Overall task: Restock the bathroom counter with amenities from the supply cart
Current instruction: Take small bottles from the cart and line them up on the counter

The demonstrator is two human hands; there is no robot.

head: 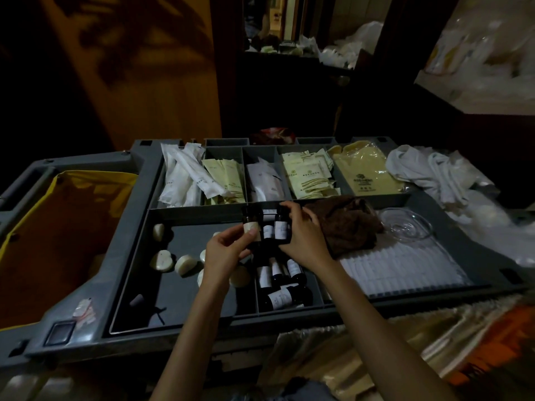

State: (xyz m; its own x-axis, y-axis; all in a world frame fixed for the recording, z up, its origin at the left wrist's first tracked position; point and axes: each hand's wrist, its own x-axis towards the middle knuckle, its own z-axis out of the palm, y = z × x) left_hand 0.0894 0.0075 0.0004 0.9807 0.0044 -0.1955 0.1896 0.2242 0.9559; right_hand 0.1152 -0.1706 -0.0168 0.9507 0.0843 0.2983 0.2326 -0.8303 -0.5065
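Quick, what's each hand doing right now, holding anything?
Left hand: holding the beige-label bottle.
Right hand: holding two white-label bottles.

One wide-angle head camera looks forward and down from the near long side of the cart (pixel 136 204), close above its top. A dark room (pixel 289 99) lies beyond the cart's far side.

Dim room, low warm light. Orange-brown wood panel (pixel 139 82) at left, leafy shadow across it. Dark wood frame (pixel 225 68) just beside panel. Brighter opening (pixel 292 21) at top centre, pale wall (pixel 347 15) behind it. Upper right: bright white patch (pixel 486 62), blurred, detail unreadable.
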